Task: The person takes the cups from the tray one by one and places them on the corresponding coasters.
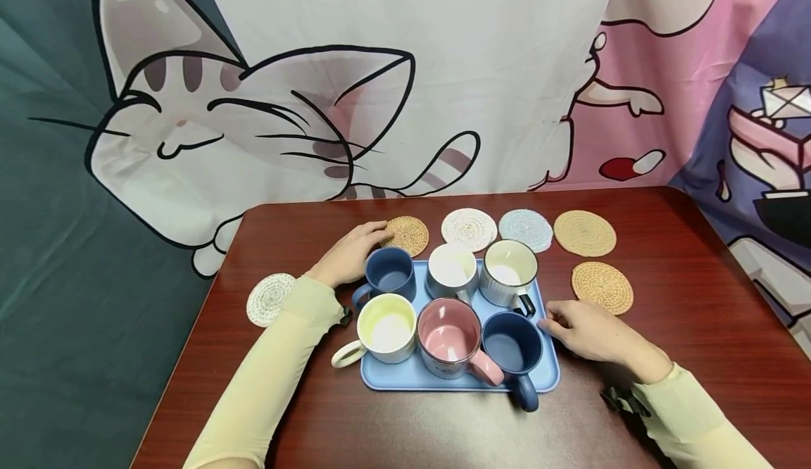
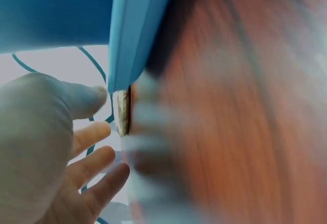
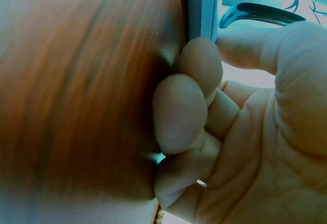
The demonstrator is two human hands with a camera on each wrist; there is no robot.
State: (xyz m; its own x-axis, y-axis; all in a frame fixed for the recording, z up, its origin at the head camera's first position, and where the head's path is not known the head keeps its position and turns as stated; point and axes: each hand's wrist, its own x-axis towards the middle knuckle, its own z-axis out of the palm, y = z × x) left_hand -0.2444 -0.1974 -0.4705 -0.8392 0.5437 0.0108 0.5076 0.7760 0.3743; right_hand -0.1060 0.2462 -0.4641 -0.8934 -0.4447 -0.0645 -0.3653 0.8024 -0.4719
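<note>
Tray [image 1: 395, 376] lies flat on the worktop [image 1: 475, 434] with six mugs [image 1: 448, 332] standing on it in two rows of three; the right hand [image 1: 595, 329] is at the tray's right edge, its thumb and curled fingers apparently pinching the rim; the left hand [image 1: 350, 253] reaches past the rear left mug [image 1: 390, 272], its grip released, fingers spread at the brown coaster [image 1: 408, 235] just behind the tray; I cannot tell whether they touch it; five more coasters [image 1: 469, 229] lie behind, right and left.

Loaded like this, the tray is probably heavy but stiff; both short sides look the best hold, kept level, since the mugs seem ceramic, glazed, slippery and breakable; singly, each suits a hold by its handle, and some handles [image 1: 350, 354] jut past the tray's edge; the coasters look light, woven and softish, easily pinched by the border.
</note>
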